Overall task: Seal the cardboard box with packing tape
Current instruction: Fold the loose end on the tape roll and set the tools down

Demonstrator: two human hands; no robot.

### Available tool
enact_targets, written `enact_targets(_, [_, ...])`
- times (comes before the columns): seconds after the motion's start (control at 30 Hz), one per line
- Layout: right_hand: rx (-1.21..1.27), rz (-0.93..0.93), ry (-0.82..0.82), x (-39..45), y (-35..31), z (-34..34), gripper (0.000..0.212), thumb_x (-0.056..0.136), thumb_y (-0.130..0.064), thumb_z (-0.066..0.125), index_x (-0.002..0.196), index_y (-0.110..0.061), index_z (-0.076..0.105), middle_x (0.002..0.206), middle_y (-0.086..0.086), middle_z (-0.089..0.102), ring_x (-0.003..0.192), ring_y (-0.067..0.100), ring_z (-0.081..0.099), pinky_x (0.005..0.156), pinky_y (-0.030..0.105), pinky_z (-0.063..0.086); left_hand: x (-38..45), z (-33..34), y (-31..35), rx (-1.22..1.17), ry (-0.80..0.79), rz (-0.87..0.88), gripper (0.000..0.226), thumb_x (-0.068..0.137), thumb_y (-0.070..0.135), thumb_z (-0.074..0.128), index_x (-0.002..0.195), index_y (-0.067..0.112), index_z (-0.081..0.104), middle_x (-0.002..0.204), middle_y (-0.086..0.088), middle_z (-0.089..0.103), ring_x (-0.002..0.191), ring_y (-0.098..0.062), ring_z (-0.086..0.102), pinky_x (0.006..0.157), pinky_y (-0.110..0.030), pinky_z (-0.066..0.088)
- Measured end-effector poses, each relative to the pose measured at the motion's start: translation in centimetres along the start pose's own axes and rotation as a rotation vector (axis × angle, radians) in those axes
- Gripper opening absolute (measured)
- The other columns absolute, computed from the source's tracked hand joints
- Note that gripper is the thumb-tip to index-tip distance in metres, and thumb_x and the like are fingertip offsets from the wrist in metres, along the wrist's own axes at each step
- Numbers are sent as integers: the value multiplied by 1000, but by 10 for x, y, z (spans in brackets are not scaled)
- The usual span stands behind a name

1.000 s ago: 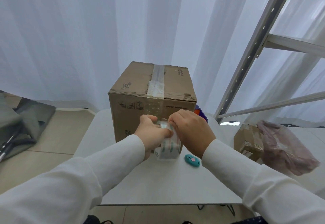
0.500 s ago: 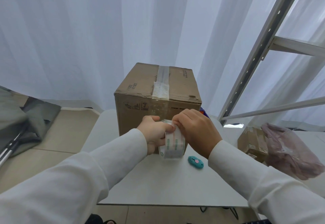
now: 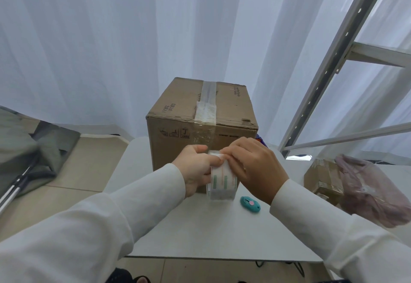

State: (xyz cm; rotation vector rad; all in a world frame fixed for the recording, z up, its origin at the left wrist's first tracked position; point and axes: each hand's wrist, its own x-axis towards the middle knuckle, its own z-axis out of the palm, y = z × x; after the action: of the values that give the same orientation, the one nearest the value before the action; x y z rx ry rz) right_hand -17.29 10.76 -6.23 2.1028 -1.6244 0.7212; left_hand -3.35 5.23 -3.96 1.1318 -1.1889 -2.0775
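Table: white table point(image 3: 200, 233) – cardboard box point(image 3: 189, 140) on it.
Hands: left hand point(image 3: 195, 169) and right hand point(image 3: 255, 167) grip tape roll point(image 3: 222, 182).
Handling: likely light, stiff – hold by the rim.

Both white-sleeved arms extend forward, converging. Left hand point(image 3: 195, 169) grips the tape roll point(image 3: 222, 180) from its side; right hand point(image 3: 255, 167) arches over it, fingers point(image 3: 231, 156) pinching its top edge.

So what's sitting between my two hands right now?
In the head view, the tape roll sits between the left hand and right hand; both grip it.
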Motion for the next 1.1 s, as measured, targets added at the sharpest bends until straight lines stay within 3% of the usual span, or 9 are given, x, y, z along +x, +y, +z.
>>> enact_targets(0.07, [61, 55, 4, 1, -2, -4, 26, 86, -27, 49, 90, -11, 69, 82, 5, 67, 69, 11, 57, 65, 11, 41, -1, -3, 3, 8, -28, 30, 62, 84, -5, 58, 137, 9, 29, 106, -15, 57, 79, -25, 63, 63, -34, 55])
enact_targets(0.17, [157, 110, -16, 2, -2, -8, 29, 85, -32, 45, 88, -13, 67, 82, 2, 64, 69, 0, 46, 63, 2, 33, -6, -7, 7, 77, -92, 74, 64, 83, -5, 57, 138, 12, 28, 103, -14, 57, 79, -24, 65, 60, -30, 58])
enact_targets(0.23, [235, 140, 0, 1, 0, -10, 29, 83, -36, 46, 86, -14, 64, 82, -5, 57, 65, -4, 45, 56, 1, 35, -8, -9, 9, 89, -148, 104, 65, 84, -7, 55, 139, 14, 26, 98, -13, 60, 81, -26, 66, 62, -31, 58])
enact_targets(0.33, [320, 191, 33, 0, 2, -11, 30, 82, -40, 47, 89, -16, 64, 86, -14, 50, 73, -9, 49, 61, 1, 41, -9, -11, 8, 155, -225, 158, 73, 82, -7, 57, 141, 18, 22, 98, -4, 66, 83, -20, 69, 74, -34, 57])
enact_targets(0.5, [303, 246, 23, -3, 1, -2, 37, 84, -43, 42, 92, -18, 69, 87, -8, 61, 72, 0, 53, 63, 11, 45, -5, -8, -4, 322, -130, 261, 74, 82, 5, 64, 141, 19, 22, 100, -4, 71, 84, -15, 69, 70, -28, 58])
enact_targets(0.6, [285, 236, 62, -2, 1, 2, 33, 86, -37, 43, 89, -16, 69, 85, -3, 65, 73, 4, 54, 63, 9, 42, -4, -4, -6, 290, -65, 263, 71, 82, 5, 64, 141, 19, 26, 96, -7, 71, 83, -18, 69, 69, -29, 57])
enact_targets(0.73, [205, 206, 129, 1, -1, 8, 24, 87, -28, 48, 83, -12, 65, 79, 1, 65, 70, 8, 56, 61, 9, 40, -4, 1, -5, 234, 16, 232, 67, 80, 2, 66, 137, 16, 34, 105, -15, 69, 84, -24, 69, 69, -34, 57])
enact_targets(0.93, [190, 145, 215, 3, -4, 5, 18, 86, -23, 51, 82, -10, 63, 78, 4, 64, 71, 6, 52, 64, 8, 40, -7, 1, 3, 209, 17, 222, 59, 82, 7, 65, 133, 19, 39, 97, -12, 68, 75, -21, 68, 68, -33, 57])
enact_targets(1.1, [113, 79, 150, 3, -8, -8, 17, 87, -22, 53, 90, -12, 67, 84, 3, 66, 74, 13, 60, 61, 18, 48, -9, -2, 7, 227, -33, 272, 58, 86, 3, 58, 137, 19, 34, 87, -5, 68, 67, -13, 69, 57, -24, 58])
